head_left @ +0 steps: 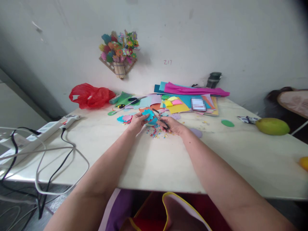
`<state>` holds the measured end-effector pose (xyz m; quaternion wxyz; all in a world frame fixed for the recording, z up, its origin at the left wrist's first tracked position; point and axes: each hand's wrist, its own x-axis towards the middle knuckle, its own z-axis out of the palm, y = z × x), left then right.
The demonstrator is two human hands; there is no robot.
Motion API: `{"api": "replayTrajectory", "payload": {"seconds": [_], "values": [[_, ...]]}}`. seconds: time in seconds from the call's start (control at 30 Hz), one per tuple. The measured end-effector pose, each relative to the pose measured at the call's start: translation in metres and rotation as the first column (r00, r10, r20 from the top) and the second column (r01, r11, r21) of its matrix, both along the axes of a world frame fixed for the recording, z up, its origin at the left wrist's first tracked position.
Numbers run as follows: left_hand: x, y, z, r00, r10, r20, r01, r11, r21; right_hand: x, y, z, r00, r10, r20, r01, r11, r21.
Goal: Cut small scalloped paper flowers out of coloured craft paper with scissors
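Between the fingers of my left hand (138, 122) is a blue scallop-edged paper piece (148, 114). My right hand (171, 125) is closed on dark-handled scissors (164, 124), whose blades point up and left, close to the blue paper's right side. Under and in front of the hands, small colourful paper scraps (157, 132) are scattered on the white table (158, 163). Left of my left hand lie cut paper flowers (124, 119) in blue, pink and red. A lilac paper piece (196, 132) lies right of my right hand.
A red plastic bag (91, 96), another pair of scissors (134, 100) and stacked coloured sheets (181, 107) lie toward the wall. Cables and a power strip (36, 138) occupy the left. At right are a green paper oval (227, 123) and a yellow-green fruit (272, 126).
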<state>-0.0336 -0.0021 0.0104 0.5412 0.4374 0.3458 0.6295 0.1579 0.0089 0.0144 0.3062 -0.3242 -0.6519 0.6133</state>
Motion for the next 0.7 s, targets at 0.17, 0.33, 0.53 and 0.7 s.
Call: {"api": "replayTrajectory", "payload": {"seconds": [0.17, 0.33, 0.53, 0.7], "values": [[-0.0017, 0.0008, -0.0014, 1.000, -0.010, 0.001, 0.009, 1.000, 0.013, 0.0003, -0.0031, 0.0037, 1.000, -0.004, 0.008, 0.004, 1.000, -0.007], [-0.0018, -0.0003, -0.0002, 0.999, -0.032, 0.006, 0.032, 0.999, 0.012, 0.0027, -0.0043, 0.0062, 0.999, 0.018, 0.048, -0.018, 1.000, -0.004], [-0.0020, -0.0002, -0.0004, 1.000, -0.028, -0.006, 0.028, 1.000, 0.004, 0.0062, 0.0004, 0.0018, 0.998, 0.055, 0.022, -0.056, 0.997, 0.061], [-0.0028, 0.0001, -0.0011, 0.999, -0.050, -0.012, 0.050, 0.999, -0.001, 0.0067, 0.0037, -0.0010, 0.998, 0.064, 0.022, -0.066, 0.995, 0.079]]}}
